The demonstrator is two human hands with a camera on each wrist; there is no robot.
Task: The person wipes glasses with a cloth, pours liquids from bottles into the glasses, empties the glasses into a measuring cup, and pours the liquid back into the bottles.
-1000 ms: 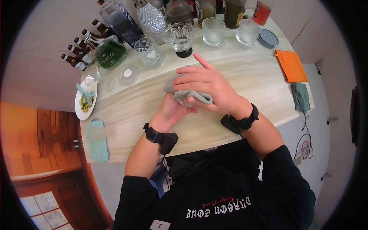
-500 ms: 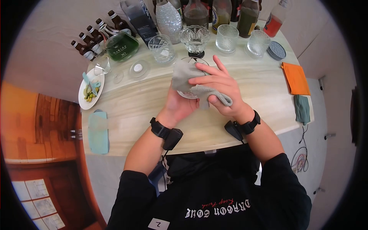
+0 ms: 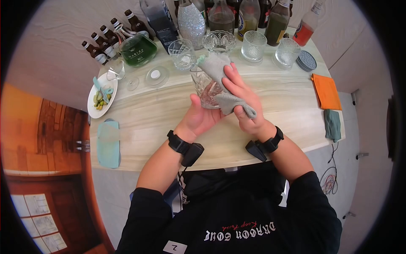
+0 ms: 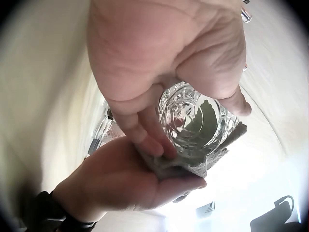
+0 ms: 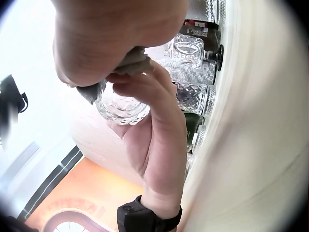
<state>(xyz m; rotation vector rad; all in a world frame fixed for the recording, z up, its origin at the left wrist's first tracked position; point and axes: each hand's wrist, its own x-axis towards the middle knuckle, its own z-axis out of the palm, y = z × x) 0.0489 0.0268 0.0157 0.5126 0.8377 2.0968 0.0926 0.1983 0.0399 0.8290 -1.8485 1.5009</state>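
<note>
A cut-glass tumbler (image 3: 206, 89) is held above the table, tilted, its base toward the body. Under and around its base curl the fingers of my left hand (image 3: 196, 118), thumb raised on the near side. My right hand (image 3: 249, 101) grips a grey cloth (image 3: 218, 70) against the glass's right side, part of it over the rim and a fold hanging by the thumb. In the left wrist view, the round glass base (image 4: 190, 118) shows between the left fingers and thumb, with the right hand (image 4: 123, 179) and cloth below it. The right wrist view shows the glass (image 5: 123, 106) in the left hand (image 5: 161, 140).
Along the back stand several glasses (image 3: 253, 45) and bottles (image 3: 158, 25). A plate of green pieces (image 3: 94, 111) and a light-blue cloth (image 3: 108, 146) lie at the left. At the right are stacked coasters (image 3: 306, 61), an orange cloth (image 3: 326, 92) and a dark green cloth (image 3: 333, 125).
The cloth has shifted from covering the glass's front to its right side and rim, exposing more of the glass. My right hand has turned more side-on, and my left thumb now shows upright.
</note>
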